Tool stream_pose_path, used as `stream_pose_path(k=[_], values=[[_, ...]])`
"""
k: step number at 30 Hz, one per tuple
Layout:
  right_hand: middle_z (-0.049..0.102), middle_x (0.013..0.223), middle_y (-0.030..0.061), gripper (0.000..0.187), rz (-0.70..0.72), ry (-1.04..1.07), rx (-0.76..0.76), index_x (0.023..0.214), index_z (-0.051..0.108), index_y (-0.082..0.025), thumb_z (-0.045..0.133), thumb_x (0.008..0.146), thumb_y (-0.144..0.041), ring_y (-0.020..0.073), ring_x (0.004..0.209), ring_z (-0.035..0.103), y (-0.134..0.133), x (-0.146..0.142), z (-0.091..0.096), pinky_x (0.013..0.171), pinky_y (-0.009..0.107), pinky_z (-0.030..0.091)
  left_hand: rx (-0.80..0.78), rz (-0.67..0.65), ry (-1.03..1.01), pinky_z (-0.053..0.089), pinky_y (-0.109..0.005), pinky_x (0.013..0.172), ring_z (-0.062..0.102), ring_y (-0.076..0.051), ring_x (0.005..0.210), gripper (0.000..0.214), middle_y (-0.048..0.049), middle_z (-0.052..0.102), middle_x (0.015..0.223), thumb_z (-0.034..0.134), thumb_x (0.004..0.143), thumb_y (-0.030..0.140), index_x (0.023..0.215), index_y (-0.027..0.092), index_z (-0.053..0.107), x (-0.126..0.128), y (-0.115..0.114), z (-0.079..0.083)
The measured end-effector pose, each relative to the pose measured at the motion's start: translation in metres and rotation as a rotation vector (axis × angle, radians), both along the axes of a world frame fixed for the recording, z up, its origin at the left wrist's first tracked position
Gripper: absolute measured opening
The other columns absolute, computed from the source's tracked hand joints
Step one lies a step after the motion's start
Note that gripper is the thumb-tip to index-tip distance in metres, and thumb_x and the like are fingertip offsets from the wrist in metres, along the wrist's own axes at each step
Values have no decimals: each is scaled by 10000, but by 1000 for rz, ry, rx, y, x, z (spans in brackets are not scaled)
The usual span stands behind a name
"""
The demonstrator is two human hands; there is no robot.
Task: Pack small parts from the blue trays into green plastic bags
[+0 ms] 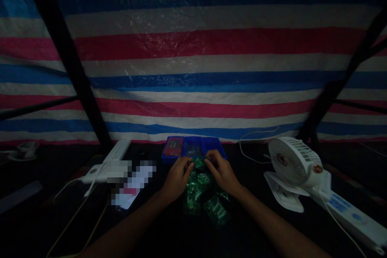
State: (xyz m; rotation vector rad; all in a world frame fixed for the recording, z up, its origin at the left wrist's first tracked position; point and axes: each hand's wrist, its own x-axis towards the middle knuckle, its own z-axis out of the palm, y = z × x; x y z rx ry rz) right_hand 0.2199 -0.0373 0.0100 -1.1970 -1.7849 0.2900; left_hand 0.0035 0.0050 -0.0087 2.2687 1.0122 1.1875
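Observation:
Both my hands meet over a heap of small green packets (205, 197) on a dark table. My left hand (177, 177) and my right hand (222, 173) have their fingers curled, pinching one green packet (198, 163) between them at the far end of the heap. Just beyond the fingertips stand three blue bins (193, 148) side by side; the left one holds something reddish. The scene is very dim.
A white clip-on fan (292, 167) stands at the right, with a white power strip (350, 213) and cables beside it. At the left lie a white lamp-like device (104, 167) and blurred cards. A striped tarp (193, 68) and black poles close off the back.

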Motion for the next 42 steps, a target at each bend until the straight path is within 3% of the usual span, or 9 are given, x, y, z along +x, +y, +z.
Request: stream_pose_path(k=[7, 15, 21, 24, 32, 37, 42], values=[[705, 1006, 39, 148, 39, -10, 98, 1061, 638, -239, 494, 1029, -226, 206, 924, 675, 1, 1, 2, 844, 303, 497, -27, -15, -44, 534, -370, 914, 669, -228, 982, 290, -73, 707, 1080, 522, 1038, 347, 1278, 216, 618, -1, 2, -3], [706, 971, 48, 169, -97, 58, 148, 1033, 654, -221, 487, 1021, -245, 212, 888, 681, 3, 5, 4, 813, 307, 507, -71, -53, -35, 515, -355, 896, 647, -211, 946, 317, -65, 690, 1037, 488, 1045, 294, 1334, 217, 593, -1, -2, 4], [720, 1023, 70, 207, -248, 105, 175, 1060, 655, -217, 471, 1030, -307, 235, 929, 683, 7, 11, 3, 869, 350, 511, -54, -47, -5, 502, -346, 882, 638, -211, 939, 260, -56, 686, 1009, 508, 1035, 286, 1256, 213, 626, -1, -1, 4], [727, 1033, 83, 230, -306, 129, 182, 1066, 661, -212, 472, 1024, -336, 250, 952, 682, 9, 13, 3, 877, 367, 509, -22, -92, 52, 487, -345, 890, 626, -215, 969, 200, -59, 694, 1039, 501, 1038, 274, 1109, 212, 677, 0, -2, 6], [737, 1136, 119, 302, -335, 170, 138, 1156, 664, -197, 489, 1011, -396, 282, 1021, 691, 12, 15, 3, 921, 409, 513, 7, -137, 180, 459, -368, 922, 600, -219, 1002, 169, -48, 696, 1038, 568, 1015, 299, 1035, 213, 711, 1, -5, 8], [741, 1115, 115, 339, -318, 176, 105, 1236, 639, -191, 495, 1010, -398, 276, 985, 702, 12, 14, 1, 906, 407, 521, 35, -110, 243, 460, -403, 944, 579, -241, 1034, 230, -63, 676, 1069, 627, 988, 388, 1103, 214, 726, 0, -6, 9], [730, 1098, 106, 284, -300, 154, 95, 1156, 653, -193, 498, 1014, -383, 263, 963, 693, 13, 14, -1, 872, 380, 514, 39, -122, 292, 451, -454, 1004, 560, -269, 1104, 380, -79, 637, 1175, 674, 938, 515, 1193, 238, 727, -2, -7, 9]])
